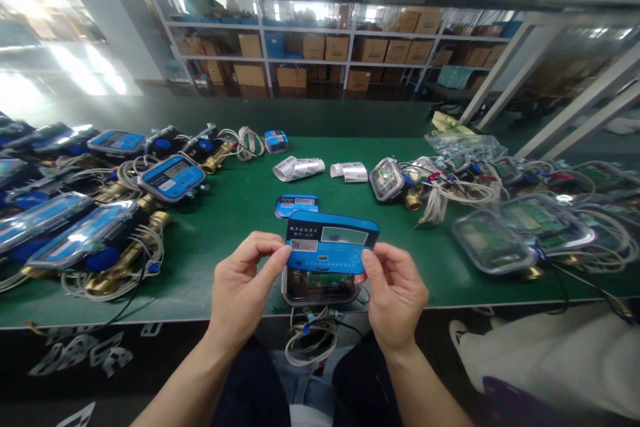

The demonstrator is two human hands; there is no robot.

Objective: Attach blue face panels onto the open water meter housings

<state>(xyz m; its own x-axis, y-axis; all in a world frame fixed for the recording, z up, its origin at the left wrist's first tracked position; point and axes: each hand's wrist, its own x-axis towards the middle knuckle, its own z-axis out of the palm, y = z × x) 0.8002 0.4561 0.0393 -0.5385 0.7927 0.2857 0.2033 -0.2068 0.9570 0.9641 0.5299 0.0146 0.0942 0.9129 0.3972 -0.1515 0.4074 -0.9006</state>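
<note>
A blue and black meter faceplate label [333,243] with a clear display window is held up between both hands, tilted toward me. My left hand [250,280] pinches its left edge, near a small white sticker. At the lower right corner, my right hand [397,287] grips it between thumb and fingers. Below and partly behind the label lies a meter housing [320,288] with a clear cover and a green circuit board inside. Its coiled white cable [313,343] hangs over the table's front edge. More blue labels [296,205] lie just beyond the held one.
Finished-looking meters with blue faces [173,178] and brass pipes crowd the left of the green table [240,213]. Meters without labels [495,240] fill the right. Curled sticker strips [299,168] and a small blue stack [276,141] lie farther back. Peeled backing scraps [80,350] are below left.
</note>
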